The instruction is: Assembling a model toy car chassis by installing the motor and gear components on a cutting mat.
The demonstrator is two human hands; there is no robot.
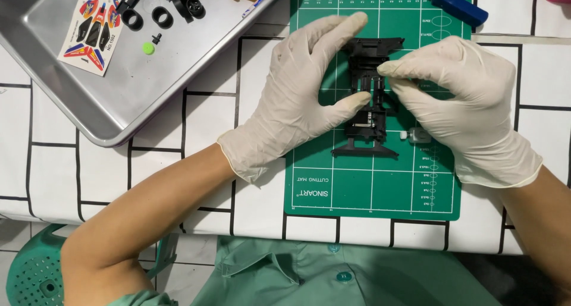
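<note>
I see matt black plastic in the chassis (369,98), thin smooth latex on my gloves, a matt rubbery cutting mat (357,187), and at ten o'clock a brushed metal tray (137,98).

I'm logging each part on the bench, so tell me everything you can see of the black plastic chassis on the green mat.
The black plastic toy-car chassis looks like matte moulded plastic, long and narrow, with a wide bumper bar at each end and open ribbed bays along its middle. It lies flat, lengthwise on the green cutting mat. The gloved left hand steadies its left side with finger and thumb; the gloved right hand pinches at its middle. A small grey motor lies just to its right.
</note>
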